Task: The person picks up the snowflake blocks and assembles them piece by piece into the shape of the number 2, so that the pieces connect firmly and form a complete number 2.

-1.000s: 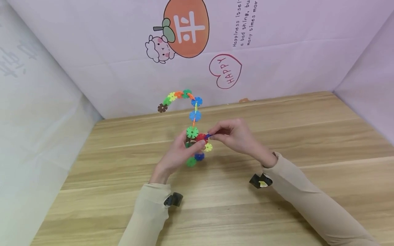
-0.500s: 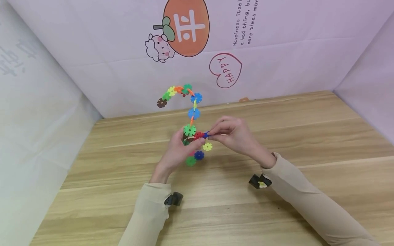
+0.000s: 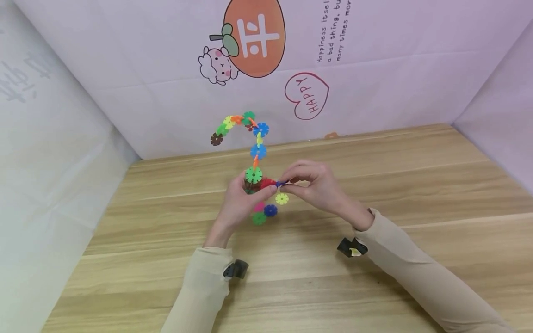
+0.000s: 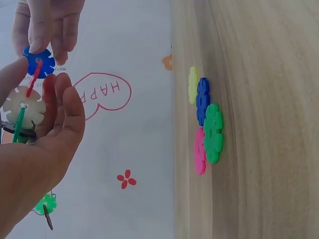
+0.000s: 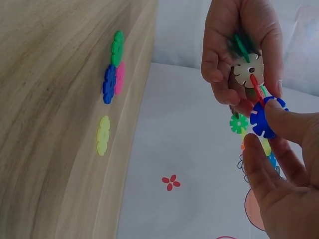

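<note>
My left hand [image 3: 238, 201] grips the lower part of a curved chain of notched plastic snowflake discs, near a light green disc [image 3: 253, 175]. From there the chain rises through blue disc [image 3: 258, 151] and others to a brown disc [image 3: 216, 139] at its far end. A white disc [image 5: 243, 74] sits within the left hand, with a red disc [image 5: 255, 83] slotted into it edge-on. Between thumb and fingers, my right hand [image 3: 314, 184] pinches a dark blue disc [image 5: 259, 120], which meets the red disc's outer edge. The left fingers partly hide the chain's lower end.
Loose yellow [image 3: 281, 199], dark blue [image 3: 270, 210], green [image 3: 259, 218] and pink discs [image 4: 200, 152] lie on the wooden table [image 3: 291, 286] below the hands. A printed white backdrop [image 3: 166, 106] stands along the table's back edge.
The chain's upper part has shifted a little left and up, along with the left hand. The right hand keeps its pinch on the dark blue disc, which stays at the red one.
</note>
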A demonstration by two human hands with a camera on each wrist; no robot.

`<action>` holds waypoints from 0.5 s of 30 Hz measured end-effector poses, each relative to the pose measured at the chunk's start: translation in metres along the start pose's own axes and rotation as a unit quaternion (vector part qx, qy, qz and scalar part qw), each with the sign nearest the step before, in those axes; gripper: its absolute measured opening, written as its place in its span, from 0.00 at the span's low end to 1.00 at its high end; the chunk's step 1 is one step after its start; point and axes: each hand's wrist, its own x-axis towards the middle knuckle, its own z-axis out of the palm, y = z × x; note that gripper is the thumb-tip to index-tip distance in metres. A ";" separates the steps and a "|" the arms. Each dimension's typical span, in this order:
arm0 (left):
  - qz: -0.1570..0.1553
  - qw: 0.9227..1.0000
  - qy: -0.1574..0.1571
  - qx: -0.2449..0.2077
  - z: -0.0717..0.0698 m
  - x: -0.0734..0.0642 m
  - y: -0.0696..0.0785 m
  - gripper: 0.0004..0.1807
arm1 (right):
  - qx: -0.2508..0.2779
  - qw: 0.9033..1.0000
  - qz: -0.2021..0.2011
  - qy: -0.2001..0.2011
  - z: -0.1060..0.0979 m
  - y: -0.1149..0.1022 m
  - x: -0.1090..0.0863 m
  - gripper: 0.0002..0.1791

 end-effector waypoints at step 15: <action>-0.032 0.999 0.029 0.015 -0.012 -0.001 0.003 0.18 | -0.154 0.931 0.264 -0.201 -0.009 0.021 0.003 0.13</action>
